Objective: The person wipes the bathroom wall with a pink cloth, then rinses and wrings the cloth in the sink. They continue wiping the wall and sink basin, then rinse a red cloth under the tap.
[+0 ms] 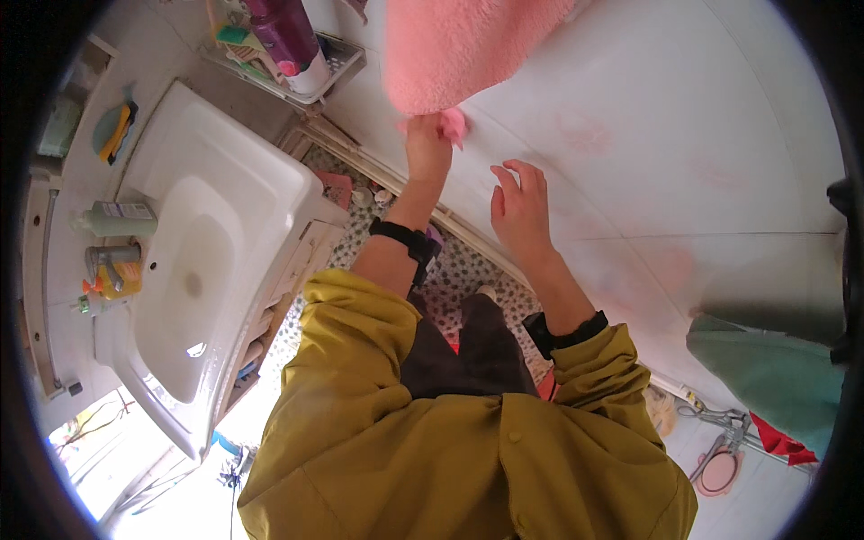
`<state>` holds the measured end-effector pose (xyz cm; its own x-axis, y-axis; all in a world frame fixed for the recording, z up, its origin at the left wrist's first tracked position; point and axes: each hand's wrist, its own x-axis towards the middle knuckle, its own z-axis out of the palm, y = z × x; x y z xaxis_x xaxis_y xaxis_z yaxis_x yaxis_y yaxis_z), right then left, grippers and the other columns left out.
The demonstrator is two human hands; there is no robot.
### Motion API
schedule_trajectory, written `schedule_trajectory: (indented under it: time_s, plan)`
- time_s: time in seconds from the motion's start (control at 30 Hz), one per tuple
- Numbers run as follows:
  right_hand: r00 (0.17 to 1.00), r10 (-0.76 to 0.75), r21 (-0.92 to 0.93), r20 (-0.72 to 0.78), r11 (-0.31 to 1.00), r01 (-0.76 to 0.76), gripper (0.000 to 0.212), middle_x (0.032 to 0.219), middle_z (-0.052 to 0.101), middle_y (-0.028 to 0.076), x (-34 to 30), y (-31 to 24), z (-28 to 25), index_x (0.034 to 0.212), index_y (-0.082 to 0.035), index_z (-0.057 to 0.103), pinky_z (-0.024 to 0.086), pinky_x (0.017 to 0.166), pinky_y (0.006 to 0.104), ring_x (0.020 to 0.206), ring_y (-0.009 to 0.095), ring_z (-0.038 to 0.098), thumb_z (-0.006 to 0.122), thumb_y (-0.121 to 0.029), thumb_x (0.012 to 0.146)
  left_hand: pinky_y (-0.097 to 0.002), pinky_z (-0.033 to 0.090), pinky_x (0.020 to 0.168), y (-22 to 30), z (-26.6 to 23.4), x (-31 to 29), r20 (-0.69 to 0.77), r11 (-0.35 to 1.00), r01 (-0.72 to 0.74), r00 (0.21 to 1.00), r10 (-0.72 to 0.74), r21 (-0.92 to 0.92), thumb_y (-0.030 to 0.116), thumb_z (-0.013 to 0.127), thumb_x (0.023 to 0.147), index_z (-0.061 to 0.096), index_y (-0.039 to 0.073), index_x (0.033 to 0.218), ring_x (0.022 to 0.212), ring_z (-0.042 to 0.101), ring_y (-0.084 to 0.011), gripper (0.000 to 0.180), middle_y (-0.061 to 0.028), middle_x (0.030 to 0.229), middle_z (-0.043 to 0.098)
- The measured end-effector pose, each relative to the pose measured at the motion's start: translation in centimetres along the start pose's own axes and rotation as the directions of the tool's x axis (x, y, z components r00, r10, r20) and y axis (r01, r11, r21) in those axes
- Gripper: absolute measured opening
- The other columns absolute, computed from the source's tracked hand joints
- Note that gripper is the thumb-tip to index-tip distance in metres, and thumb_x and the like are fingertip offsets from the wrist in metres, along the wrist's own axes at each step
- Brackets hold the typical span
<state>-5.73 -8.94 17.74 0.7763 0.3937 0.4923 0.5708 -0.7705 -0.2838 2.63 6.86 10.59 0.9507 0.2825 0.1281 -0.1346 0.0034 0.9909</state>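
Smooth white wall point(711, 153): stood ahead.
Fluffy pink towel point(468, 54): hung above.
Right hand point(522, 211): fingers hung half-curled — empty.
Left hand point(428, 146): fingers curled around a small, crumpled pink cloth point(455, 127).
Cloth: sat just below the towel — a firm, bunched grip probably served best.

White washbasin point(229, 261) at left, open shelf with small items under it
On basin's far-left edge: grey-green bottle point(124, 219), metal faucet point(112, 255) and, just beside faucet, bottle with orange liquid point(124, 281)
Yellow and grey-blue sponge-like thing point(117, 133) near basin's upper corner
Wire rack point(346, 65) at top, holding purple and white bottle point(286, 40)
Floor point(481, 264) with dark and light speckled pattern
At right, green cloth point(765, 378) hanging, red cloth point(781, 441) partly below it; scissors point(715, 416) near round pink item point(721, 472)
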Motion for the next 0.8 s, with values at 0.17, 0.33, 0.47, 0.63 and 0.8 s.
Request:
schedule_trajectory:
  time_s: [0.17,0.33,0.47,0.63,0.8]
  plan:
    - [0.998,-0.016,-0.003,0.066,1.000,0.016,0.030,0.104,0.050,0.013,-0.2,-0.7,0.2,0.098,-0.002,0.058,0.040,0.085,0.0413,0.097,0.032,0.048,0.058,0.003,0.069,-0.0367,0.046,0.064,-5.2,-0.5,-2.8,-0.024,0.857,-0.294,0.942,0.335,0.424,-0.001,0.053,0.076,0.057,0.001,0.083,0.071,0.054,-0.0287,0.008,-0.0142,0.084,0.057]
    - [0.998,0.004,0.038,0.066,0.999,-0.007,0.025,0.103,0.050,0.013,0.7,-2.2,-2.0,0.095,-0.003,0.058,0.041,0.084,0.0417,0.095,0.032,0.048,0.058,0.002,0.070,-0.0332,0.047,0.070,2.5,-3.4,-0.8,-0.043,0.999,0.023,0.999,-0.024,-0.035,0.002,0.050,0.080,0.055,0.003,0.092,0.080,0.054,-0.0244,0.013,-0.0112,0.089,0.057]
    - [0.991,0.018,0.114,0.135,0.993,-0.033,0.023,0.100,0.052,0.013,1.6,-4.1,-2.9,0.094,-0.004,0.057,0.041,0.083,0.0413,0.095,0.032,0.049,0.057,0.001,0.071,-0.0377,0.046,0.081,8.1,-7.9,-3.8,0.310,0.624,0.510,0.859,-0.407,-0.593,0.008,0.044,0.089,0.046,0.006,0.114,0.094,0.052,-0.0205,0.025,-0.0054,0.103,0.053]
    - [0.961,0.035,0.286,0.275,0.951,-0.116,0.023,0.102,0.055,0.012,2.2,-6.9,-3.6,0.102,-0.005,0.057,0.045,0.080,0.0365,0.094,0.027,0.053,0.056,-0.002,0.079,-0.0429,0.037,0.098,9.3,-13.1,-8.5,0.581,0.215,0.619,0.784,-0.218,-0.755,0.020,0.036,0.095,0.042,0.002,0.123,0.112,0.047,-0.0251,0.034,-0.0102,0.122,0.047]
    - [0.857,0.133,0.594,0.497,0.668,-0.448,0.030,0.109,0.056,0.008,2.6,-10.7,-2.2,0.117,-0.003,0.049,0.048,0.075,0.0310,0.095,0.018,0.057,0.051,-0.012,0.089,-0.0444,0.037,0.098,12.3,-16.7,-12.4,0.519,0.154,0.565,0.815,-0.259,-0.811,0.025,0.033,0.094,0.040,0.003,0.125,0.114,0.047,-0.0269,0.040,-0.0116,0.125,0.046]
